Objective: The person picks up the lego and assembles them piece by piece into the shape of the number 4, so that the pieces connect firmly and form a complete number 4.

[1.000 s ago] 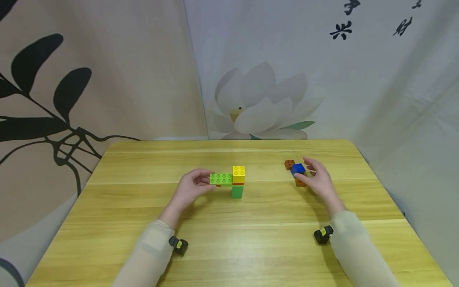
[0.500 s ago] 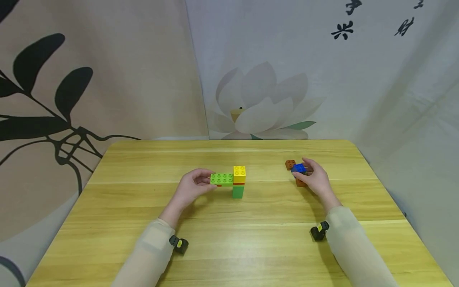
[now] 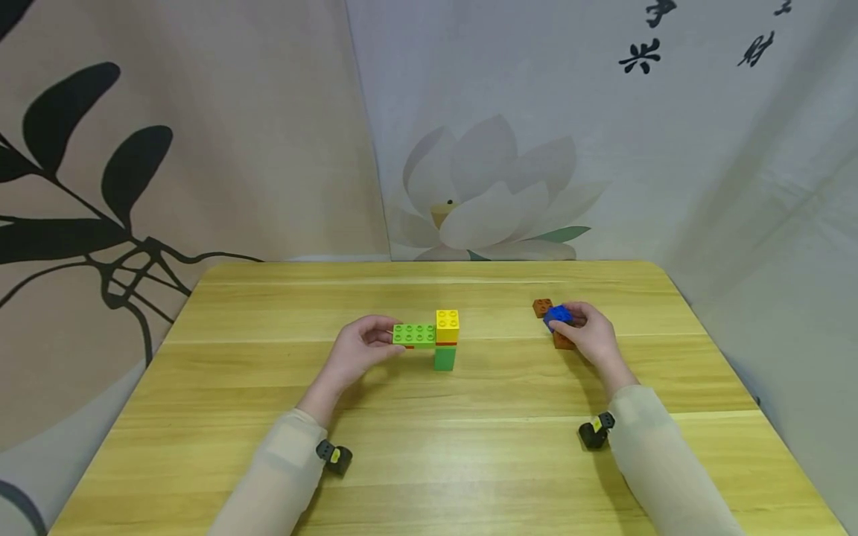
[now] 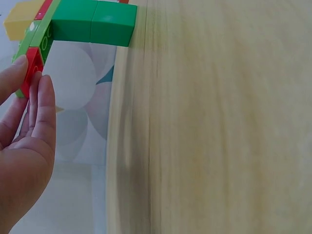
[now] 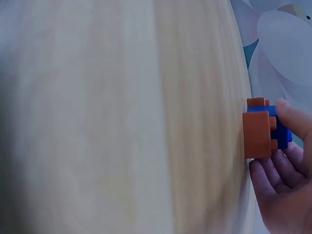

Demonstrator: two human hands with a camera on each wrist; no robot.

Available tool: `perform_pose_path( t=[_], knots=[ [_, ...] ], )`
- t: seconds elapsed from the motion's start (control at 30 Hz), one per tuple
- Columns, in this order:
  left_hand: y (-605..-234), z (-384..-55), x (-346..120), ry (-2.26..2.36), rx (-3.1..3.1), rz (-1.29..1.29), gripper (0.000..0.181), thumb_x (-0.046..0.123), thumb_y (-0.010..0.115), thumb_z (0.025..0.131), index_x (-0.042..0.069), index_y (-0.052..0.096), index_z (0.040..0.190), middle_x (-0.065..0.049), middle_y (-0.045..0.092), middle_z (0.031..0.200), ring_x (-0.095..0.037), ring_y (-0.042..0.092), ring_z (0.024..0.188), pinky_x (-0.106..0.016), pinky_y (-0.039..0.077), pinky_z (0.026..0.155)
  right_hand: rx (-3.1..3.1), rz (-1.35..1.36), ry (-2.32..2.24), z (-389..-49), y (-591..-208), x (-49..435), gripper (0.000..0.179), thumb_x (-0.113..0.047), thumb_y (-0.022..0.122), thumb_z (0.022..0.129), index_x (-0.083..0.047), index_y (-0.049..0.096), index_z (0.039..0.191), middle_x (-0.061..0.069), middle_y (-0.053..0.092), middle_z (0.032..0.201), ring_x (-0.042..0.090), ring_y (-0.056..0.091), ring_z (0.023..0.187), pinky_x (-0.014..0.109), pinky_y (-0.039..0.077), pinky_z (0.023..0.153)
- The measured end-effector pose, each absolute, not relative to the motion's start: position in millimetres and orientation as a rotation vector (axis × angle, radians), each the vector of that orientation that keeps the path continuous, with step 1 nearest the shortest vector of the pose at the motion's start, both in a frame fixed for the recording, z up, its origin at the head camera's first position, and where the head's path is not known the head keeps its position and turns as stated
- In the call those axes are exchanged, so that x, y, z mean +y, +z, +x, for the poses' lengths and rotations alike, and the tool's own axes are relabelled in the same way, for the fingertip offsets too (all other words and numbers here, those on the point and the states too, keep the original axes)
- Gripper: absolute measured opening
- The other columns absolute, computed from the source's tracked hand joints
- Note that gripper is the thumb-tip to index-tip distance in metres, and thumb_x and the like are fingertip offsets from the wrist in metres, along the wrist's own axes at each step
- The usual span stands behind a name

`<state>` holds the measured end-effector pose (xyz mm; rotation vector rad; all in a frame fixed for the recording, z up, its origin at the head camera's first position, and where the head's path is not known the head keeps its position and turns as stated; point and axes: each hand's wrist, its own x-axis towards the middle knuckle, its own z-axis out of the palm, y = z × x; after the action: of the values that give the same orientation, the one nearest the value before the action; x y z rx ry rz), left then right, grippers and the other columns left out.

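At the middle of the table stands a toy-brick build. It has a yellow brick (image 3: 447, 325) on top, green bricks (image 4: 92, 22) as its upright and a long light-green brick (image 3: 414, 335) sticking out to the left. Under that arm's outer end shows a red brick (image 4: 32, 66). My left hand (image 3: 357, 346) pinches this end between thumb and fingers. Off to the right, my right hand (image 3: 593, 335) pinches a blue brick (image 3: 555, 315) by its sides. A brown brick (image 5: 257, 135) sits right beside the blue one, nearer me; my hand covers part of both.
Another small brown brick (image 3: 542, 307) lies just behind and left of the blue one. The wooden table (image 3: 429, 461) ends at a printed curtain (image 3: 496, 149) at the back. Each wrist carries a small black camera (image 3: 335, 457).
The fingers of my right hand have come down and closed in on the blue brick, with the wrist shifting slightly left. My left hand and the brick build have stayed put.
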<state>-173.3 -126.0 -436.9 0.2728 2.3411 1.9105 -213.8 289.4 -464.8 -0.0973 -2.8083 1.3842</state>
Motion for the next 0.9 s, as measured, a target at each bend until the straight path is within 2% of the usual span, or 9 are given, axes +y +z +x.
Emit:
perform_pose_path(
  t=[0.33, 0.6, 0.9],
  knots=[
    [-417.8, -164.7, -123.6, 1.918, 2.311, 0.291, 0.041, 0.001, 0.074, 0.075, -0.006, 0.058, 0.113, -0.018, 0.061, 0.102, -0.028, 0.058, 0.090, -0.025, 0.052, 0.073, -2.776, -0.077, 1.344, -214.9, -460.7, 286.1, 0.052, -0.033, 0.063, 0.088, -0.001, 0.050, 0.127, 0.020, 0.055, 0.118, 0.033, 0.053, 0.106, 0.044, 0.046, 0.088],
    [-435.7, -173.0, -125.9, 1.935, 2.311, 0.281, 0.042, 0.006, 0.077, 0.073, 0.001, 0.061, 0.112, -0.014, 0.062, 0.102, -0.025, 0.059, 0.089, -0.027, 0.052, 0.075, -2.724, 0.096, 1.351, -209.6, -428.6, 264.0, 0.050, -0.034, 0.063, 0.088, -0.007, 0.052, 0.128, 0.016, 0.056, 0.117, 0.032, 0.056, 0.106, 0.043, 0.048, 0.087],
    [-441.3, -174.2, -126.8, 1.970, 2.289, 0.342, 0.042, 0.006, 0.077, 0.074, 0.004, 0.061, 0.112, -0.012, 0.062, 0.103, -0.026, 0.059, 0.091, -0.030, 0.053, 0.075, -2.651, 0.337, 1.374, -202.9, -392.7, 227.9, 0.044, -0.025, 0.067, 0.086, -0.005, 0.055, 0.124, 0.015, 0.057, 0.113, 0.030, 0.058, 0.101, 0.041, 0.049, 0.086]
  ],
)
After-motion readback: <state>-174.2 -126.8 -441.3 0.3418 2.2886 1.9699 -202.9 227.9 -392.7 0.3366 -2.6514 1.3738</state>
